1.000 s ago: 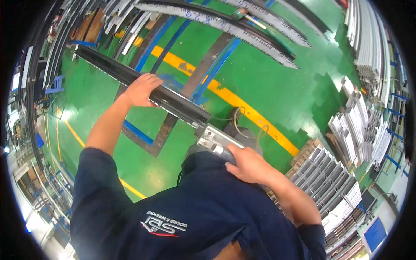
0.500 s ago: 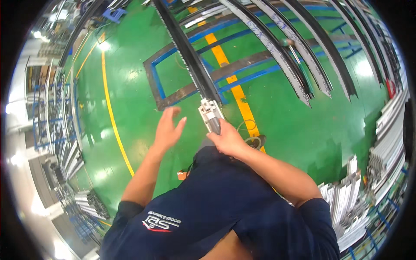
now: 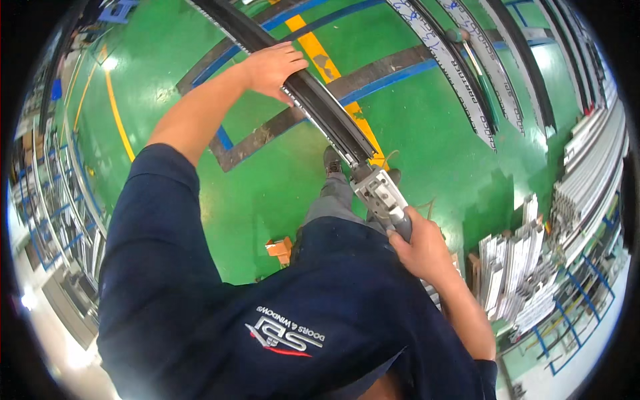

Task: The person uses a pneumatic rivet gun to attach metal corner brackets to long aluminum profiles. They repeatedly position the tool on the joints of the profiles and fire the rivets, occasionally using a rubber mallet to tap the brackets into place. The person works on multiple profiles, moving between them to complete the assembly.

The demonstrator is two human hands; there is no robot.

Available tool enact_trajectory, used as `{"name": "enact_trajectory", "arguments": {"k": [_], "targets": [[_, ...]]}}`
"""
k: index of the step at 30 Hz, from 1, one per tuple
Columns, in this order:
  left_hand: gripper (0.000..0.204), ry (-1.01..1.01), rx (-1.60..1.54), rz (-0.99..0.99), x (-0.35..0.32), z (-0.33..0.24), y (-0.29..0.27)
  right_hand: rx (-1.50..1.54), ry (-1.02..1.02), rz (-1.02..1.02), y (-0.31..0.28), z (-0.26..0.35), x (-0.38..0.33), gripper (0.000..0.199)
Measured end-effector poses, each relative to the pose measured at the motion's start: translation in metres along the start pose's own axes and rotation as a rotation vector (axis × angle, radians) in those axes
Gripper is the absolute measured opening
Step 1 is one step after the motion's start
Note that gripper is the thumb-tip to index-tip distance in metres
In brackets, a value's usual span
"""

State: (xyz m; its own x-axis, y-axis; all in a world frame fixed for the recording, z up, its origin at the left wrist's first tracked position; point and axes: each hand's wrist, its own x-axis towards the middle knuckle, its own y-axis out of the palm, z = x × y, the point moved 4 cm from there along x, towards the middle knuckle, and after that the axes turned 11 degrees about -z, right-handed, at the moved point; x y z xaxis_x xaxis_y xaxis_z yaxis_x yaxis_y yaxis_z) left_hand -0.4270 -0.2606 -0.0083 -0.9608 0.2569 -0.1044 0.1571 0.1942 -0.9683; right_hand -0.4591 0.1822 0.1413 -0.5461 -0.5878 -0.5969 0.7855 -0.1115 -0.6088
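A long black window or door profile (image 3: 327, 110) runs from the upper left down to near my body. My left hand (image 3: 275, 70) is wrapped over it partway along, fingers curled across its top. My right hand (image 3: 425, 248) grips the grey handle of a hand tool with a silver metal head (image 3: 380, 193). The tool's head meets the profile's near end; how far it reaches onto the profile I cannot tell.
A blue-framed stand (image 3: 267, 137) with dark padding lies beneath the profile. Several more profiles (image 3: 460, 87) extend at the right, with a green-handled mallet (image 3: 477, 63) among them. Stacked light profiles (image 3: 513, 273) stand at the lower right. An orange-brown box (image 3: 280, 250) is near my legs.
My left hand has gone from open beside the profile to holding it farther up. My right hand and the tool have shifted right and down, with the profile's near end.
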Motion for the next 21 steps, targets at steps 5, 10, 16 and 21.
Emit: {"name": "enact_trajectory", "arguments": {"k": [5,10,16,21], "targets": [[0.099,0.021,-0.036,-0.079,-0.010,0.016,0.008,-0.087,0.029,-0.061,0.013,0.002,-0.001,0.038],[0.099,0.041,-0.032,-0.070,-0.004,0.022,0.005,0.017,-0.024,-0.057,0.008,-0.004,0.005,0.034],[0.098,0.078,-0.067,-0.044,0.001,0.026,0.000,0.102,0.018,0.023,0.013,-0.011,0.008,0.035],[0.095,0.102,-0.057,-0.079,0.005,0.037,-0.005,0.036,-0.096,0.031,-0.001,-0.006,0.003,0.043]]}}
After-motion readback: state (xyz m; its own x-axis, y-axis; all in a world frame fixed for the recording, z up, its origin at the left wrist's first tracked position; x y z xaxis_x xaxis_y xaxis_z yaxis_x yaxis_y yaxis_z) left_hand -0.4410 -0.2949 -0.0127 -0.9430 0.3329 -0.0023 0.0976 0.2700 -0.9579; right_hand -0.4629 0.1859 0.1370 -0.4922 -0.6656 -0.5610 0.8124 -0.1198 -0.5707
